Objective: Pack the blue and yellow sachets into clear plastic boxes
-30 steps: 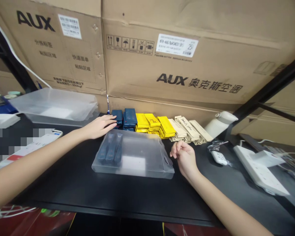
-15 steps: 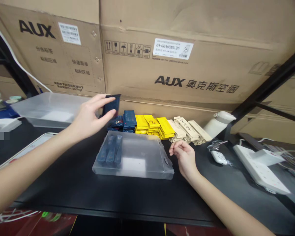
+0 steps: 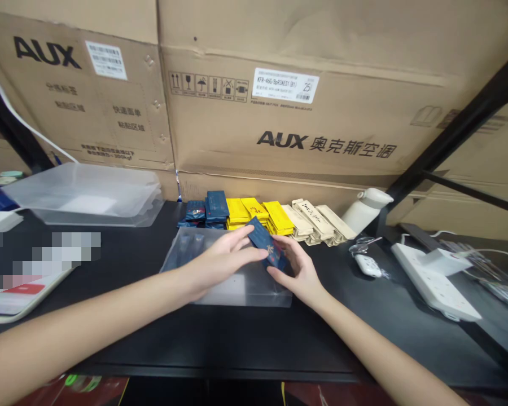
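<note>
A dark blue sachet (image 3: 262, 238) is held tilted above a clear plastic box (image 3: 237, 296). My left hand (image 3: 226, 256) grips its left side between thumb and fingers. From the other side, my right hand (image 3: 298, 268) closes on its right edge. Inside the box, blue sachets (image 3: 186, 248) stand at the left end, partly hidden by my left hand. Behind the box lie stacks of blue sachets (image 3: 215, 206), yellow sachets (image 3: 278, 217) and beige packets (image 3: 315, 220) in a row.
A second clear plastic box (image 3: 139, 192) sits at the back left, near a phone-like device (image 3: 25, 293). At right are a white bottle (image 3: 366, 208), an earphone case (image 3: 367, 265) and a white power strip (image 3: 436, 285). Large cardboard boxes (image 3: 322, 175) stand behind, beside a black frame post (image 3: 461, 121).
My left hand has brought the blue sachet from the back stacks forward and right, over the box. My right hand has moved left and taken hold of it too.
</note>
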A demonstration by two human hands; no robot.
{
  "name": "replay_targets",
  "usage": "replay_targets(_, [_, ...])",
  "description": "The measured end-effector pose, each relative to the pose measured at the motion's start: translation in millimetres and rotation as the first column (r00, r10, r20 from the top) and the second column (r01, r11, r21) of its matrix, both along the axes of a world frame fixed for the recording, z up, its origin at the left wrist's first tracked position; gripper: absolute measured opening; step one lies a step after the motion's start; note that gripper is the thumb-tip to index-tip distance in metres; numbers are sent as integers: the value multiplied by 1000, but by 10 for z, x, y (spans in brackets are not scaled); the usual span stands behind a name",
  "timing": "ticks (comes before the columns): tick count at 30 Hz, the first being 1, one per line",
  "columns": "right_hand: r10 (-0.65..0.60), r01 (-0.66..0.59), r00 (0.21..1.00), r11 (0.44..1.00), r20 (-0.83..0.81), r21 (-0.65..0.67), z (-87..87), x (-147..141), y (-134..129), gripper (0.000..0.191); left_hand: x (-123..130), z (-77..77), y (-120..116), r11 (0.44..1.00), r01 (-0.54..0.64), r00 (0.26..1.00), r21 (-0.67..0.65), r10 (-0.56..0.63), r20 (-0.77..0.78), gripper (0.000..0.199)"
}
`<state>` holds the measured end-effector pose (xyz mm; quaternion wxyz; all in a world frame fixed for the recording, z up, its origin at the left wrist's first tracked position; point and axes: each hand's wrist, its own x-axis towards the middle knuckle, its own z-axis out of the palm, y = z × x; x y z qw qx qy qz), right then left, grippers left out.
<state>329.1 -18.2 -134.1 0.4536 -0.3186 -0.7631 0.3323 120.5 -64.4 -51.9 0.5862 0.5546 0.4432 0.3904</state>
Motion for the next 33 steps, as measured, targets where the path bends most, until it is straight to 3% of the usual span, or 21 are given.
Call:
replay_targets(2, [-31,28,998,997,-55,-66,17,19,35,42,-150,8,36,997,51,999,60,-50,-18,65])
replay_targets(4, [-101,69,979,981,-174,-181,53,55,99,35,-388,-1,93,970,87,991,227,-62,-117,47])
replay_targets(8, [-308,125,881,883,-359,-452,175,188,284,27,-930,-200,238,795,28,887,606,260,-382,31])
replay_targets(10, [-446,222,814,831,-372,-511,230,270,375,35,-1134,-369,299,768,-22,847,640,354,-396,31])
replay_targets(12, [-580,369,743,771,-334,-519,265,358,455,42,-1261,-525,334,773,-179,852,608,431,-297,36])
replay_targets(14, [-625,478,741,747,-244,-462,282,458,521,46,-1321,-630,343,792,-301,847,532,478,-232,40])
replay_targets(18, [-546,531,837,806,14,-261,303,654,596,48,-1349,-703,337,853,-319,862,412,442,-247,49])
replay_targets(20, [-452,485,875,815,174,-316,316,697,589,52,-1350,-721,346,872,-290,872,394,410,-266,54])
replay_targets(23, [-251,397,906,781,341,-481,311,657,533,57,-1343,-753,359,894,-291,888,340,385,-253,59])
replay_targets(28, [-109,294,938,749,328,-593,238,519,466,57,-1301,-741,339,916,-330,898,227,378,-224,55])
replay_targets(33, [-155,262,964,667,214,-697,207,517,499,53,-1272,-713,324,914,-358,897,192,394,-203,58])
